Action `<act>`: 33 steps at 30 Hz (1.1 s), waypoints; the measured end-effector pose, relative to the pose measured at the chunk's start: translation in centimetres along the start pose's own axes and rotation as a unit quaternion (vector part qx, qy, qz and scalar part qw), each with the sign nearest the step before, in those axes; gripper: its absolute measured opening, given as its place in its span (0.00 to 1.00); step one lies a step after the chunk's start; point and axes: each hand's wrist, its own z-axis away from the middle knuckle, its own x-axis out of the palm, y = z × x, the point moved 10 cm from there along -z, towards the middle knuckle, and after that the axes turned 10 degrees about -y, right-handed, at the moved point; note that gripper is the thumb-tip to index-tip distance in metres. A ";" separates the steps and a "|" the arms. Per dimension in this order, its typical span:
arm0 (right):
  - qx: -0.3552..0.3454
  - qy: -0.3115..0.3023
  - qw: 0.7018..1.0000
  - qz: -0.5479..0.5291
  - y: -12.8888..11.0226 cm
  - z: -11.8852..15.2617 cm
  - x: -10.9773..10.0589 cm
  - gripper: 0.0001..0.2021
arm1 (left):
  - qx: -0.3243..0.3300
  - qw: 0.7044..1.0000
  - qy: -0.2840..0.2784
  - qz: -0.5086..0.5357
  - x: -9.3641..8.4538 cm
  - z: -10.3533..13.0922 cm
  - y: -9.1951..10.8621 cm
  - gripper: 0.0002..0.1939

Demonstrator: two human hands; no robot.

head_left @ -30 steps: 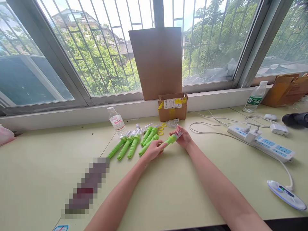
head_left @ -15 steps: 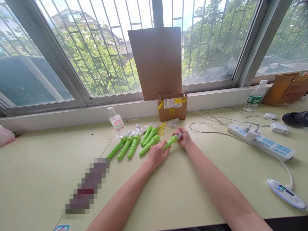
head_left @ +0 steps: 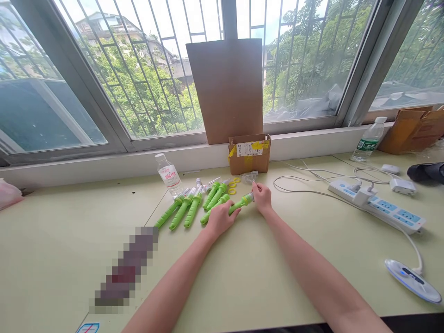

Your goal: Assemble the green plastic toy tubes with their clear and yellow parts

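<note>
Wrapped round the lower part of a green ridged handle (head_left: pixel 240 203) is my left hand (head_left: pixel 218 218), closed. The handle tilts up to the right and has a yellowish collar and a clear end. My right hand (head_left: pixel 262 196) is closed at that clear end (head_left: pixel 250 197), its fingertips partly hidden. Several similar green handles lie to the left, one beside my left hand (head_left: pixel 208 216) and another farther out (head_left: pixel 193 210). Behind them are loose clear tubes (head_left: pixel 214 181) and small yellow rings (head_left: pixel 232 191).
A small cardboard box (head_left: pixel 249 163) stands at the back, with a water bottle (head_left: pixel 169 176) to its left. On the right are a power strip (head_left: pixel 391 210), cables, a white device (head_left: pixel 412 281) and another bottle (head_left: pixel 368 141). A blurred dark object (head_left: pixel 128 268) lies front left.
Both hands and the green handle have shifted slightly left. My right hand now sits farther out along the clear end, its grip changed to a narrower pinch.
</note>
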 end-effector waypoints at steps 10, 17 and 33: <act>-0.008 -0.015 0.978 0.206 -0.9 -0.2 -0.2 0.18 | 0.017 0.999 -0.015 -0.029 0.3 -0.2 0.1 0.14; 0.019 -0.035 0.961 0.273 -0.7 -0.6 -0.3 0.19 | 0.034 0.997 -0.015 -0.065 0.2 -0.2 1.2 0.09; -0.094 -0.106 0.868 0.475 -3.4 4.0 2.9 0.17 | 0.000 0.987 -0.056 -0.152 0.5 -0.2 0.4 0.11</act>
